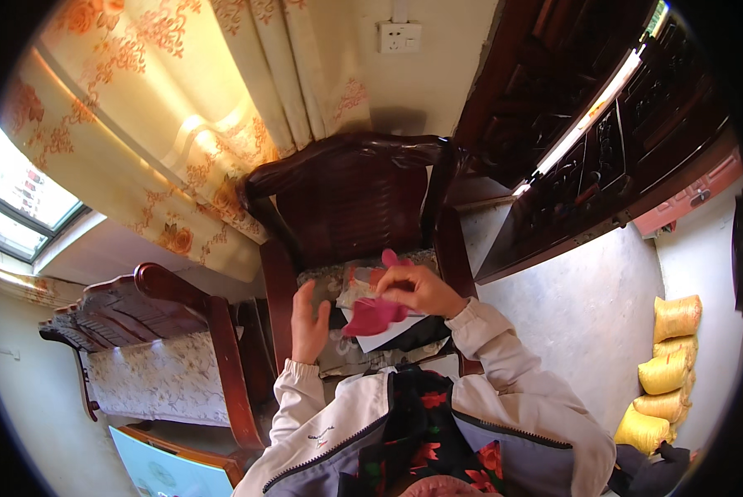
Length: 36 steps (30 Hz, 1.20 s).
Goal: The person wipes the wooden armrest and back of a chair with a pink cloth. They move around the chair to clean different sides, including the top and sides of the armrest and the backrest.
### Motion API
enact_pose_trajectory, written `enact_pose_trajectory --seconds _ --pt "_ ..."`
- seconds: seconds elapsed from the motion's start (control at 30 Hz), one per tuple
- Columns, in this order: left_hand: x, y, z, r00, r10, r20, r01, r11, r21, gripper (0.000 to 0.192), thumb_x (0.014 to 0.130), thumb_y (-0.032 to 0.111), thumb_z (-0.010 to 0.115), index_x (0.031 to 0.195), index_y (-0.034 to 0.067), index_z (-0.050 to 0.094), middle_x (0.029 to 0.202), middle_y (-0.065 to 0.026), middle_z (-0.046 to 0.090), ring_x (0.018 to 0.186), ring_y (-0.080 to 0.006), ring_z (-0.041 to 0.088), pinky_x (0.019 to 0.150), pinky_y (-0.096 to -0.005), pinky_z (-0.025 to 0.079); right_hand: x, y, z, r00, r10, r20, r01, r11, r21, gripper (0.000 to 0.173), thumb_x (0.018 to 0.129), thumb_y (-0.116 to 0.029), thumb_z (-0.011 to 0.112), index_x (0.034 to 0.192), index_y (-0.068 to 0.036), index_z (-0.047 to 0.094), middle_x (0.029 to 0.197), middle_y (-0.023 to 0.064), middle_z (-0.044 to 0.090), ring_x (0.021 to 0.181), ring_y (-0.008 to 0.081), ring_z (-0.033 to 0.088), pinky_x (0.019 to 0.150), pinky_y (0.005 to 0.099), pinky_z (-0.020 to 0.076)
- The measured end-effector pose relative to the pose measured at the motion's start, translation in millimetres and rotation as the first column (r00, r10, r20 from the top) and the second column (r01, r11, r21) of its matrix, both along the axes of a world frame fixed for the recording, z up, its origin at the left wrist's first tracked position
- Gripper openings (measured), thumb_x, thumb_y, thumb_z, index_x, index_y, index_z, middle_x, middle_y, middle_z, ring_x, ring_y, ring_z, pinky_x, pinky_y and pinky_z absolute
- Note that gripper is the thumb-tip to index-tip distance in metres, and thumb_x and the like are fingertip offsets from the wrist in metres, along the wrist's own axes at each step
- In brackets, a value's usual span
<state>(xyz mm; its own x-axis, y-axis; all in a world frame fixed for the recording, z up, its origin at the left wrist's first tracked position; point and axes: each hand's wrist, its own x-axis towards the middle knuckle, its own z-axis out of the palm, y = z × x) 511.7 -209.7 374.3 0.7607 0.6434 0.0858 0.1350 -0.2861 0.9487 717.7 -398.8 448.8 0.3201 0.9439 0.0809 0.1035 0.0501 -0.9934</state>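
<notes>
My right hand (422, 291) pinches a limp pink cloth item (376, 315) over the seat of a dark carved wooden armchair (352, 205). One part of the pink item hangs below the fingers and another shows above them. To its left, my left hand (310, 324) is raised with thumb and fingers apart, holding nothing. Under the pink item lie a white flat box or sheet (380, 338), a clear plastic packet (356, 286) and some black fabric (418, 335). They rest on the patterned seat cushion (334, 360). My right hand partly covers the packet.
A wooden sofa (216, 360) with a floral cushion stands at left, near a glass-topped table (166, 466). Floral curtains (179, 124) hang behind the armchair. A dark carved door (607, 155) stands ajar at right. Several stuffed yellow sacks (663, 373) are stacked against the right wall.
</notes>
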Motion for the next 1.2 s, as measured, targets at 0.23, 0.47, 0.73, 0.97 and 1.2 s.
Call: enact_pose_trajectory --seconds 0.23,0.47,0.73,0.97,1.2 --pt "93.2 -25.2 24.7 0.77 -0.612 0.181 0.634 0.7 -0.328 0.036 0.103 0.003 0.065 0.138 -0.002 0.061 0.137 -0.0094 0.065 0.126 -0.0161 0.062 0.107 -0.0324 0.048 31.6 -14.0 14.9 0.961 -0.06 0.27 0.026 0.992 0.126 0.015 0.097 -0.009 0.073 0.111 -0.005 0.076 0.095 0.0096 0.071 0.089 0.0235 0.072 0.079 0.0353 0.0561" --pt "105.3 -24.7 50.7 0.87 -0.49 -0.058 0.485 0.87 -0.086 0.011 0.096 0.006 0.075 0.105 0.0 0.076 0.095 -0.0032 0.071 0.084 -0.0126 0.066 0.076 -0.0285 0.053 76.5 -55.4 -7.6 0.987 0.04 0.155 -0.018 0.99 -0.142 0.03 0.094 -0.021 0.081 0.115 -0.001 0.073 0.101 0.0091 0.075 0.09 0.0155 0.068 0.083 0.033 0.054" --pt "114.3 15.2 104.2 0.956 -0.282 -0.082 0.292 0.881 0.373 0.015 0.089 -0.005 0.069 0.102 0.001 0.073 0.09 -0.01 0.06 0.075 -0.0243 0.061 0.065 -0.0339 0.05 104.6 -82.9 -83.9 0.966 0.109 0.236 -0.023 0.941 -0.339 0.032 0.09 -0.029 0.084 0.103 0.0 0.076 0.092 0.0154 0.073 0.088 0.0228 0.069 0.08 0.0357 0.0532" --pt "133.8 84.8 73.5 0.995 0.071 0.076 -0.102 0.796 0.596 0.023 0.088 -0.008 0.063 0.105 0.002 0.074 0.093 -0.0107 0.057 0.078 -0.025 0.061 0.068 -0.035 0.05 168.9 -73.7 -68.6 0.728 -0.23 0.646 0.463 0.859 -0.217 0.025 0.092 -0.028 0.076 0.1 -0.005 0.077 0.089 0.0166 0.073 0.084 0.0359 0.071 0.077 0.046 0.0556" --pt "213.8 151.4 17.9 0.858 0.427 0.287 -0.492 0.844 0.214 0.033 0.093 -0.006 0.063 0.119 0.005 0.079 0.1 -0.0134 0.07 0.085 -0.0279 0.068 0.084 -0.0349 0.055 240.3 23.8 -55.8 0.603 -0.643 0.471 0.741 0.67 -0.034 0.017 0.097 -0.012 0.068 0.107 -0.003 0.078 0.093 0.0174 0.075 0.078 0.0227 0.075 0.071 0.0345 0.0565"
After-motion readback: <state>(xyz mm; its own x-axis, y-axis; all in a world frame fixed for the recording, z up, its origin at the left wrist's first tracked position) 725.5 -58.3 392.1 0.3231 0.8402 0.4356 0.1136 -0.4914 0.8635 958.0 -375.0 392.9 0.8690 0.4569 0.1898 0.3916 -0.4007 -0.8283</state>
